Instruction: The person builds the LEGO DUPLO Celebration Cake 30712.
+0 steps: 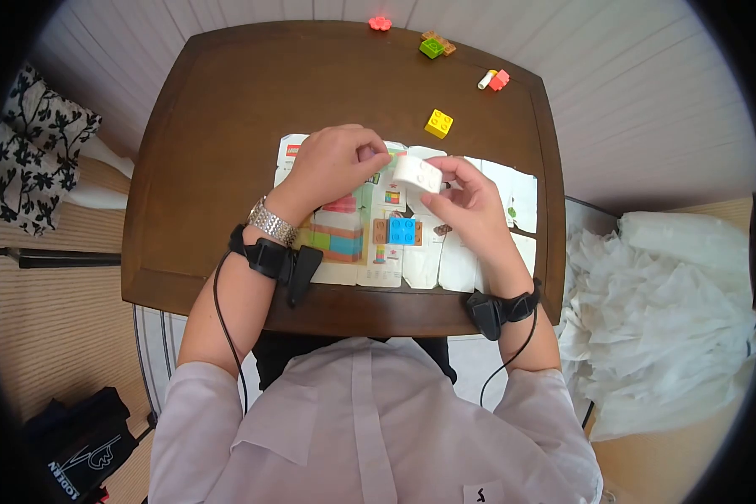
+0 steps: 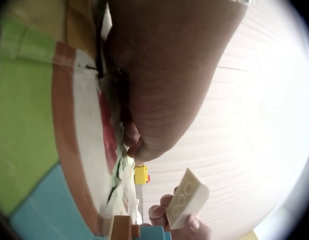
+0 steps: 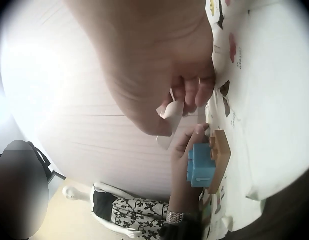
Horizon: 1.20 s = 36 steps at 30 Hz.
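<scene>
Pale shirt [image 1: 344, 420] fronts the table's near edge [image 1: 353, 311]; inward, a blue brick [image 1: 403, 231] sits on a brown brick [image 1: 380, 231], probably for easy reach; above the printed sheet [image 1: 458, 260] the right hand [image 1: 472, 202] pinches a white brick [image 1: 413, 172], seemingly leaving its studs clear; the left hand [image 1: 332, 164] curls nearby, holding what I cannot tell; a yellow brick [image 1: 438, 123] lies toward the far right corner.

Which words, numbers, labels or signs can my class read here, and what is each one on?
"LEGO": red logo on the leaflet.
"1": side of the blue brick.
"ODERN", first letter unclear: black cloth item.
Too small or blurred: the leaflet's remaining print, the mark on the shirt label.
</scene>
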Available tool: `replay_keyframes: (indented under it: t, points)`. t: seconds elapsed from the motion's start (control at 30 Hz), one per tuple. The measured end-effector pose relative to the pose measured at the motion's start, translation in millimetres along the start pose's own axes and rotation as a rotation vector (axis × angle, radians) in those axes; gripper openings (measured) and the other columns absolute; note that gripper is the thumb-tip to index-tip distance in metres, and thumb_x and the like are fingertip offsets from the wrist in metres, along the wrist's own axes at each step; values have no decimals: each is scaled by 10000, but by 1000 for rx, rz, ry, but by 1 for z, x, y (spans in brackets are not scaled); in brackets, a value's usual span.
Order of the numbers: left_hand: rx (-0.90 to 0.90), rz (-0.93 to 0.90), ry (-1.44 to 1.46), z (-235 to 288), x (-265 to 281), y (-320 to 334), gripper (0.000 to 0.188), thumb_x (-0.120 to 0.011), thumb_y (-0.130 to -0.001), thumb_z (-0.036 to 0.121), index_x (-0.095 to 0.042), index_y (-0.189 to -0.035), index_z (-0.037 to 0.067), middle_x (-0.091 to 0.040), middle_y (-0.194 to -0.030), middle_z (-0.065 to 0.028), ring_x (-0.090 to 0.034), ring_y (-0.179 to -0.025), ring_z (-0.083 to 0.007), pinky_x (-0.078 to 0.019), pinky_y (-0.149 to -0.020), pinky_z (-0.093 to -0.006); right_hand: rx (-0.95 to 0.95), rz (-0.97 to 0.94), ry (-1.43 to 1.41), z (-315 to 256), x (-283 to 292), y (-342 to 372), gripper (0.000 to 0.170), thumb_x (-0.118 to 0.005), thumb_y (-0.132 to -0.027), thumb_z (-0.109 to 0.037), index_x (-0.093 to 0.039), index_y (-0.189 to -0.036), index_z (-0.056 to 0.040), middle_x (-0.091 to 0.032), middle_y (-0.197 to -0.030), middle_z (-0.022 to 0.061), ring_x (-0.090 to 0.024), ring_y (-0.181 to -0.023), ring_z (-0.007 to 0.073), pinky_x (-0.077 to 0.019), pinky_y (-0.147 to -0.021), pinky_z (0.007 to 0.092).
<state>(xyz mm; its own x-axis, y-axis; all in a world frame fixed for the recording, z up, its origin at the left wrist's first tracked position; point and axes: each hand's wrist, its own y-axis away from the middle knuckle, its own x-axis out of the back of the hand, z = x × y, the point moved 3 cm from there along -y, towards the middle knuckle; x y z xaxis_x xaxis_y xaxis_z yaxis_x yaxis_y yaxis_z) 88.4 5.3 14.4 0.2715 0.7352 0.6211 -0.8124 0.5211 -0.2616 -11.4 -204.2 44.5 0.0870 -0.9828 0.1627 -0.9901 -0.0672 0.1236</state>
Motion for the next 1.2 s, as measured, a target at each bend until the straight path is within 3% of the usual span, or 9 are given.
replay_keyframes:
  t: [0.1,0.17,0.5,0.67,0.9,1.0,1.2]
  points:
    - [33,-14,-22,1,0,1,199,-779,-916,260,-797,-972,70,-690,-800,-38,-608,-693,-167,-504,-674,-318,-3,125,119,-1,1,-1,379,-800,-869,-80,-714,-1236,-46,-647,-1105,20,-621,-875,94,-521,-759,240]
    - [33,-9,-9,1,0,1,209,-780,-919,270,-797,-973,70,-685,-796,-32,-604,-693,-161,-501,-674,-314,172,139,294,5,5,-5,378,-812,-859,-99,-722,-1222,-42,-651,-1060,30,-612,-870,120,-510,-745,248]
    - [26,-11,-6,-2,0,1,221,-779,-920,285,-796,-973,71,-678,-785,-34,-595,-691,-159,-493,-672,-318,237,152,524,1,3,-4,379,-821,-857,-133,-739,-1215,-37,-668,-1068,62,-598,-843,147,-508,-747,269]
    - [29,-16,3,0,1,1,221,-776,-920,278,-794,-971,64,-681,-785,-35,-598,-692,-160,-495,-672,-319,211,266,647,0,11,-4,378,-826,-855,-154,-742,-1197,-17,-671,-1099,99,-643,-940,217,-538,-813,335]
    - [27,-14,-11,2,2,2,211,-777,-918,269,-794,-965,64,-682,-784,-33,-597,-690,-155,-494,-674,-314,227,258,698,4,13,-4,417,-843,-857,-198,-732,-1218,-20,-650,-1136,119,-637,-1037,264,-537,-882,366]
    - [64,-30,1,4,3,1,208,-747,-913,298,-799,-944,100,-703,-795,-38,-656,-748,-225,-521,-709,-379,242,290,668,7,16,-7,434,-846,-863,-218,-725,-1231,-21,-651,-1140,121,-641,-1033,269,-537,-888,368]
    - [68,-12,20,-1,1,2,190,-752,-907,283,-795,-927,99,-702,-791,-28,-652,-737,-218,-519,-703,-378,204,342,616,-14,17,-7,440,-839,-880,-250,-725,-1238,-22,-671,-1138,126,-665,-1026,232,-564,-799,348]
